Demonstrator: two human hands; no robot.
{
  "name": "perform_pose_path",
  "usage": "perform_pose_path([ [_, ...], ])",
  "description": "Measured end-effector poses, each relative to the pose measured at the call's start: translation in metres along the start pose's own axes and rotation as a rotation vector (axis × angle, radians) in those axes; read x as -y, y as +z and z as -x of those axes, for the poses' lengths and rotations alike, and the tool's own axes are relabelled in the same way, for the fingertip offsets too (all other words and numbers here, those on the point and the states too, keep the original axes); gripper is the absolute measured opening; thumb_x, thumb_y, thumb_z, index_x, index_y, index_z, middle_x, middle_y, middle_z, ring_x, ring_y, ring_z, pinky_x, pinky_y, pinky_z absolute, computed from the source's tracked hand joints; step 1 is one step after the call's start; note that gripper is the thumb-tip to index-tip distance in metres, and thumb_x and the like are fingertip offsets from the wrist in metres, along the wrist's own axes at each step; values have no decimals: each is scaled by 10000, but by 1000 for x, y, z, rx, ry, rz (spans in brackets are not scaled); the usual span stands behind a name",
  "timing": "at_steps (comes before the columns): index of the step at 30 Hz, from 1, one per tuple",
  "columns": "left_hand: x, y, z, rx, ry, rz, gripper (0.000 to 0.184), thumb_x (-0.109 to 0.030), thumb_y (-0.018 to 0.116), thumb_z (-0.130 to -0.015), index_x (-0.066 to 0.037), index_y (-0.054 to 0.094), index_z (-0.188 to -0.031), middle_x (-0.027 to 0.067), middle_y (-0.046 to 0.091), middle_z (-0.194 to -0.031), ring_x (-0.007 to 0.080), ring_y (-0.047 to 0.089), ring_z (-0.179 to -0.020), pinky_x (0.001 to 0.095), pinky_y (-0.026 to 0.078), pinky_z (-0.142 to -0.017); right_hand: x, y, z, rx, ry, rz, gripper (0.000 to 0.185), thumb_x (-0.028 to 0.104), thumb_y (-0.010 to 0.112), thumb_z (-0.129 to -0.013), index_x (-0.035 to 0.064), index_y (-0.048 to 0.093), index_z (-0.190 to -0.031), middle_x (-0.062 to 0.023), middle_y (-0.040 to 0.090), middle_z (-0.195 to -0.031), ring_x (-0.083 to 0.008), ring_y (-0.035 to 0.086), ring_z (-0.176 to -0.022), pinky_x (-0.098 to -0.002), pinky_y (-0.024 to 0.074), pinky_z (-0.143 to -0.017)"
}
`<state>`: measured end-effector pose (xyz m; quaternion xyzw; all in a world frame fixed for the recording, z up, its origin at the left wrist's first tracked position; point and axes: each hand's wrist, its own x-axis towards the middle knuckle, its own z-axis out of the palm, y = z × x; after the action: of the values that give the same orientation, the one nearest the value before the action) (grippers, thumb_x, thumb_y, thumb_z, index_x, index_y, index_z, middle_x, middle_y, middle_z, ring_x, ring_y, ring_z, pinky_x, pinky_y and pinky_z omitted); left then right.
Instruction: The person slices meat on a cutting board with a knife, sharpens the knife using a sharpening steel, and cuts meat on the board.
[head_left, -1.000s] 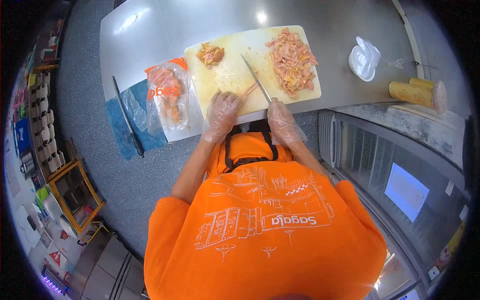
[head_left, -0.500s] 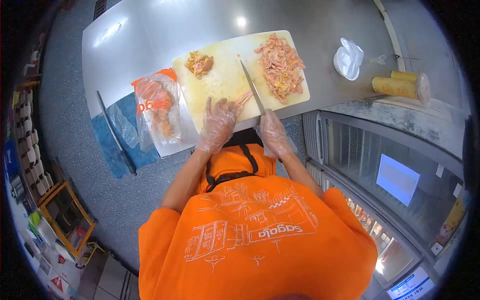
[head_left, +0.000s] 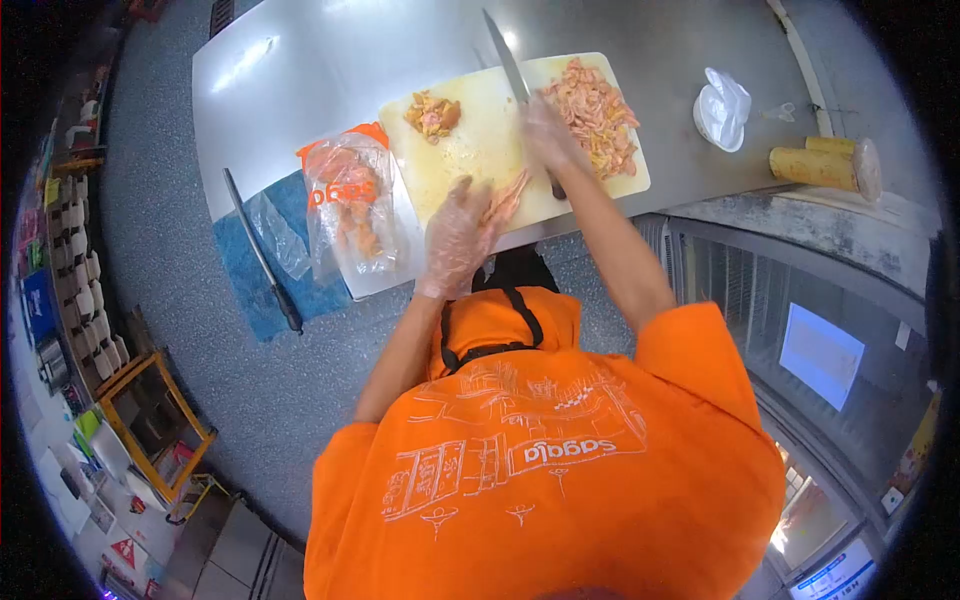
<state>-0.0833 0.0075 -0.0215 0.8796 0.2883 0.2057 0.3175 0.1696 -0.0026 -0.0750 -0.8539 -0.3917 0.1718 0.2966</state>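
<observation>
My right hand (head_left: 550, 135), in a clear plastic glove, is closed round the handle of a long knife (head_left: 507, 58), whose blade points away past the far edge of the white cutting board (head_left: 455, 172). Near the board's front edge, my gloved left hand (head_left: 460, 235) rests against strips of pale pink meat (head_left: 508, 198), its fingers partly bent. A large heap of sliced meat (head_left: 598, 115) lies at the board's right, beside my right hand. One smaller meat pile (head_left: 433, 116) sits at the upper left.
Left of the board, a clear bag of meat (head_left: 350, 205) lies by a blue cloth (head_left: 250, 265) with a sharpening rod (head_left: 257, 250) across it. Rightward on the steel table (head_left: 330, 60) are a white bowl (head_left: 715, 120) with plastic in it and yellow rolls (head_left: 815, 170).
My right hand has moved away from my body, over the board, carrying the knife with it. My left hand stays by the meat strips at the front. The camera view has shifted slightly.
</observation>
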Motion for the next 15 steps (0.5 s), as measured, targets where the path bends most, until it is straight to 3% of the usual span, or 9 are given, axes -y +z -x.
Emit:
perform_pose_path([
  [1, 3, 6, 1, -120, -82, 79, 399, -283, 707, -890, -81, 653, -1229, 208, 624, -1234, 381, 631, -1106, 470, 521, -970, -1, -9, 18, 17, -6, 19, 387, 292, 436, -1052, -35, 535, -1233, -327, 654, -1081, -515, 635, -1042, -583, 485, -938],
  [4, 4, 4, -6, 110, -97, -80, 338, -297, 711, -891, -76, 671, -1145, 198, 669, -1029, 384, 667, -935, 457, 553, -792, 19, -43, 102, 207, 48, 133, 304, 230, 473, -1045, -30, 547, -1184, -330, 654, -1007, -529, 634, -972, -600, 495, -876],
  [7, -5, 6, -9, 6, -88, -18, 287, -324, 720, -895, -57, 691, -996, 185, 656, -855, 374, 656, -841, 486, 528, -747, 0, -54, 146, 215, 97, 198, 247, 193, 493, -1029, -31, 550, -1117, -318, 650, -954, -518, 634, -925, -589, 506, -816],
  [10, -8, 14, -12, -54, -38, -24, 307, -352, 728, -891, -47, 693, -874, 186, 650, -836, 372, 647, -806, 486, 523, -731, -21, -64, 147, 78, 118, 196, 215, 172, 491, -1019, -31, 543, -1067, -313, 646, -928, -516, 631, -906, -589, 500, -799],
  [12, -6, 15, -13, -40, -20, -35, 324, -364, 728, -889, -45, 695, -846, 185, 649, -837, 368, 643, -802, 484, 520, -729, -17, -66, 145, -2, 21, 170, 196, 160, 482, -1016, -29, 528, -1045, -313, 642, -916, -520, 627, -900, -589, 495, -800],
  [15, -2, 15, -16, 37, -35, -137, 354, -389, 718, -893, -42, 700, -826, 184, 645, -831, 361, 641, -809, 480, 519, -730, 4, -68, 154, 258, 93, 201, 214, 165, 468, -1019, -32, 531, -1078, -320, 637, -936, -521, 626, -917, -585, 497, -823],
])
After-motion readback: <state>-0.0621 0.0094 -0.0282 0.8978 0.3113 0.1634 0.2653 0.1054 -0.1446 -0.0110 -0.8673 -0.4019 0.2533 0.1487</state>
